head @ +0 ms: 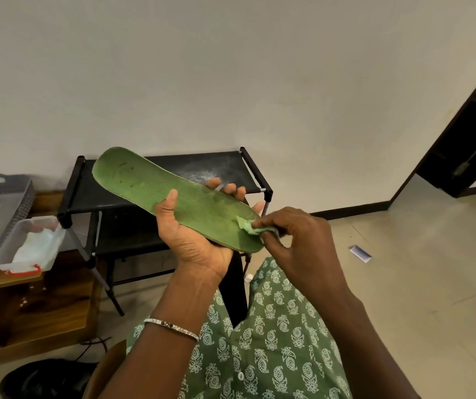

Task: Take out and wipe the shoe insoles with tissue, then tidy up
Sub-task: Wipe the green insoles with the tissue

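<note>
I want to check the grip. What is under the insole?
The left hand is under the insole, its fingertips showing past the far edge and its thumb on top. The underside and the rest of the fingers are covered by the insole.

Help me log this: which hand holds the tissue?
The right hand: it pinches the tissue against the green insole, which the left hand only grips from below.

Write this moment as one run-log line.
step: wiping insole | left hand: grips insole | right hand: pinches tissue on insole's near end
</note>
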`<state>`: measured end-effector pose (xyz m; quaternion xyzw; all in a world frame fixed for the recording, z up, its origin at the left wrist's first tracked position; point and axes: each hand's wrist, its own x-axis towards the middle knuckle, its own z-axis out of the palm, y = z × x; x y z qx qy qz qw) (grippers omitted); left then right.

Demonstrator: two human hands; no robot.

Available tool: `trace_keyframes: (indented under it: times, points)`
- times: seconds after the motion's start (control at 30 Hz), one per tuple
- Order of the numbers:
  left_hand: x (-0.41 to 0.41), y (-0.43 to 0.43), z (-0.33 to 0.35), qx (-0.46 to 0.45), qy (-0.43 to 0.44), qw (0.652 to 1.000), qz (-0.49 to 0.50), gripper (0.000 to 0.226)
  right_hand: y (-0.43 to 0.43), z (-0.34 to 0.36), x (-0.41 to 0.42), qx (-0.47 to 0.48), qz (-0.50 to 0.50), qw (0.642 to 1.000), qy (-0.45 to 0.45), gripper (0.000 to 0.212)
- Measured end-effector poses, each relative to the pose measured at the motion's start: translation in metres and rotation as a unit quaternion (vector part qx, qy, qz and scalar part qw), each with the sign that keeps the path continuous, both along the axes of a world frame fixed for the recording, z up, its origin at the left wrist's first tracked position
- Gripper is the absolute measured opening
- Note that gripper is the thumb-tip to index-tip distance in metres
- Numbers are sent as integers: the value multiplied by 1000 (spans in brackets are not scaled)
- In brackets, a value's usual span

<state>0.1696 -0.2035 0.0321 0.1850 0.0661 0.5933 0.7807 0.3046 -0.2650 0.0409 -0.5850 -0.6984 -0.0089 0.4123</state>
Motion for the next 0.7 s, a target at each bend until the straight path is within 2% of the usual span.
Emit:
trace_keyframes:
  times: [0.13, 0.23, 0.33, 0.57, 0.7]
  points:
    - [1, -1, 1, -3, -7, 1000, -14, 61, -1, 5, 4, -26, -14, 1000, -4, 21]
    - [9, -5, 3, -8, -4, 1000, -11, 60, 10, 10, -4, 29, -21, 999, 3, 20]
    - [13, -8, 3, -11, 2, 1000, -15, 59, 17, 8, -12, 60, -32, 997, -29, 19]
    - [-4, 2, 2, -13, 0, 1000, -14, 64, -4, 1, 3, -13, -26, 999, -31, 20]
    - [0, 0, 5, -9, -3, 1000, -8, 61, 4, 6, 0, 15, -40, 998, -39, 21]
